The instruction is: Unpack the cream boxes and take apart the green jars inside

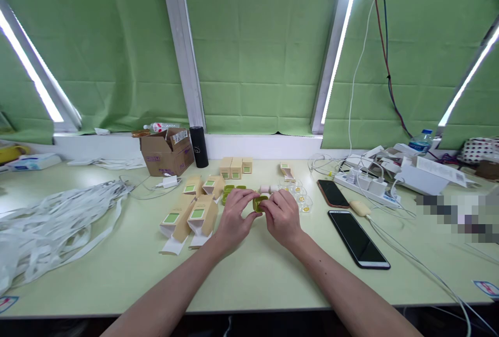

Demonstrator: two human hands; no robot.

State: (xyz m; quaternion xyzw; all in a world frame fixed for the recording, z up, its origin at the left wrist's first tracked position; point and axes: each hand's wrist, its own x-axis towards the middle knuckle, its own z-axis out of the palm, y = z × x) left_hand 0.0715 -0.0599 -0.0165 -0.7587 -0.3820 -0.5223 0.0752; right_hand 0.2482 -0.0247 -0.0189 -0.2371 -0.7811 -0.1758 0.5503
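Observation:
Between my two hands, above the middle of the table, is a small olive-green cup-like piece (259, 202). My left hand (236, 217) pinches its left side, thumb below and fingers above. On the other side my right hand (283, 216) grips it with thumb and bent fingers. Behind my left hand lie several similar green pieces (229, 189), partly covered by it. Small pale pinkish pieces (267, 189) sit just beyond my hands. Clear round cups with yellow centres (305, 203) stand to the right of my right hand.
Open kraft boxes with green labels (202, 213) stand left; closed ones (235, 168) stand farther back. One small box (287, 171) lies behind the clear cups. Two phones (358, 238), a power strip (366, 187) and cables occupy the right. White strips (58, 222) heap at left, near a cardboard carton (166, 155).

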